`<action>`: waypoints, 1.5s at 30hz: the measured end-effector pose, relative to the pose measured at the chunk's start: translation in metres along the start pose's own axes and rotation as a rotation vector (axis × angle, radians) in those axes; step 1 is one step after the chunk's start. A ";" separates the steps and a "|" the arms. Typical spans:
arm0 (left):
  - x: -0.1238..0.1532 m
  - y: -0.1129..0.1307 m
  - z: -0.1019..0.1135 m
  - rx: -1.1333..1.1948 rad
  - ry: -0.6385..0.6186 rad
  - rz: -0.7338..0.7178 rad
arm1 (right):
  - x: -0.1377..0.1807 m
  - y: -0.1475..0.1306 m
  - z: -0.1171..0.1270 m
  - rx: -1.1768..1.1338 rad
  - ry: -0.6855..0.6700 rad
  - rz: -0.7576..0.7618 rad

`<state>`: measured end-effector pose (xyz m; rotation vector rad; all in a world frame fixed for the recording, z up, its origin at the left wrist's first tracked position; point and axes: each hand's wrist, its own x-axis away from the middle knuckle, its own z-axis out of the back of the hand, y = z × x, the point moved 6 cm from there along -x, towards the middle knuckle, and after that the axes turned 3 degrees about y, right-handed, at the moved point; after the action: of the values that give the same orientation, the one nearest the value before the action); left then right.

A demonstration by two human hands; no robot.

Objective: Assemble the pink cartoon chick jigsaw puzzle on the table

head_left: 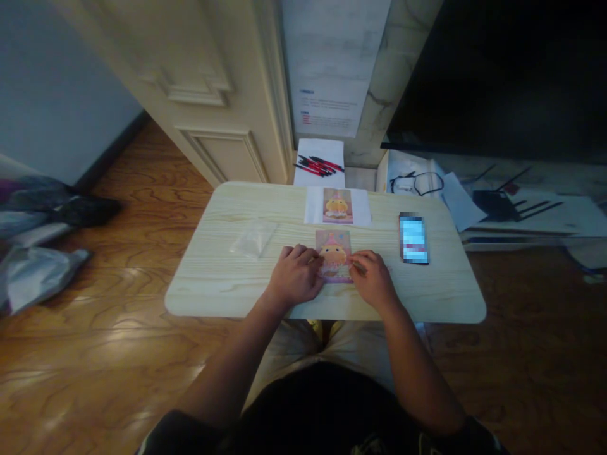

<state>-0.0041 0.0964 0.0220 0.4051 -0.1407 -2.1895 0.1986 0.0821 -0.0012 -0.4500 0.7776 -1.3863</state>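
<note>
A small pink picture card [334,254] with a round yellow cartoon figure in a pink hat lies near the table's front edge. My left hand [297,274] rests over its left edge, fingers bent and fingertips on the card. At the right edge, my right hand [372,277] is closed, with thumb and forefinger pinched together against the card. Whether either hand grips a separate small piece is too blurred to tell. Just behind lies a white sheet [361,207] bearing a similar picture [337,206]. A clear plastic bag [255,239] sits to the left of my hands.
The pale wood-grain table [208,278] has rounded corners. On its right side lies a phone [414,239] with a lit screen. Beyond the far edge, several red and black pens [319,166] rest on white paper. A dark cable [417,180] and a black router [496,206] are at back right.
</note>
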 end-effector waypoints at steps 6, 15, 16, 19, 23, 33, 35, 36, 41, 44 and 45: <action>0.000 0.009 0.001 -0.041 -0.007 0.055 | 0.002 -0.004 -0.002 0.028 0.009 0.034; 0.009 0.014 -0.005 -0.094 -0.051 0.086 | 0.007 -0.014 -0.006 0.139 -0.063 0.156; 0.009 0.013 -0.005 -0.091 -0.051 0.085 | 0.007 -0.014 -0.006 0.137 -0.062 0.153; 0.008 0.010 -0.004 -0.064 -0.045 0.075 | 0.006 -0.013 -0.006 0.123 -0.063 0.154; 0.011 -0.003 -0.003 -0.020 0.022 0.134 | 0.005 -0.012 -0.003 0.060 -0.033 0.151; 0.017 -0.012 0.000 0.143 0.183 0.174 | 0.006 0.007 0.017 0.018 0.038 0.112; 0.013 -0.009 0.000 0.171 0.171 0.151 | 0.007 0.012 0.020 0.023 0.025 0.125; 0.011 -0.007 -0.001 0.183 0.163 0.140 | 0.008 0.015 0.022 0.028 0.019 0.129; 0.004 0.004 -0.011 0.213 0.113 0.115 | 0.011 0.039 0.050 0.073 0.095 0.063; 0.000 0.013 -0.015 0.233 0.114 0.097 | 0.015 0.053 0.075 0.124 0.164 0.027; -0.002 0.017 -0.015 0.244 0.120 0.083 | 0.017 0.056 0.081 0.137 0.170 0.022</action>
<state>0.0147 0.0885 0.0121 0.6547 -0.3546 -2.0660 0.2960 0.0615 0.0108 -0.2181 0.8170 -1.4601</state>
